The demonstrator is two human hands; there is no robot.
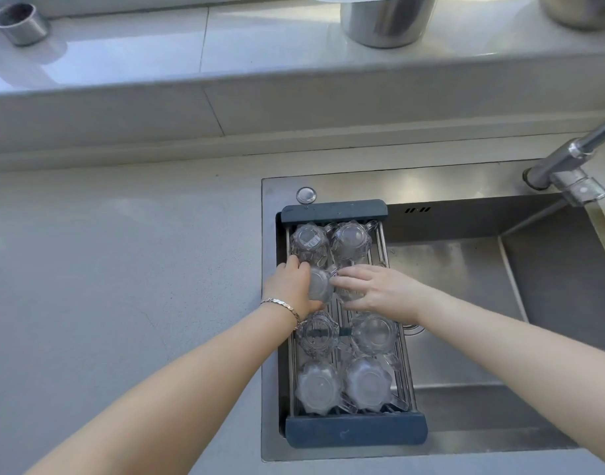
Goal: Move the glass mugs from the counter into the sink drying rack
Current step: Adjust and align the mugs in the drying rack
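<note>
Both hands set upside-down glass mugs into the drying rack's (pixel 354 431) middle row for draining: left hand (pixel 290 286) fingers grasp one mug (pixel 319 284), right hand (pixel 380 291) fingers rest spread over another (pixel 350 294).

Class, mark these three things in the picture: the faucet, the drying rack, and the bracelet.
faucet (pixel 565 159): head view, on its metal neck.
drying rack (pixel 356 429): head view, on its near dark end bar.
bracelet (pixel 283 306): head view, on the chain at the left wrist.

A home kitchen: a steel sink (pixel 465 269) with faucet (pixel 568 166) set in a grey counter (pixel 122 269).
</note>
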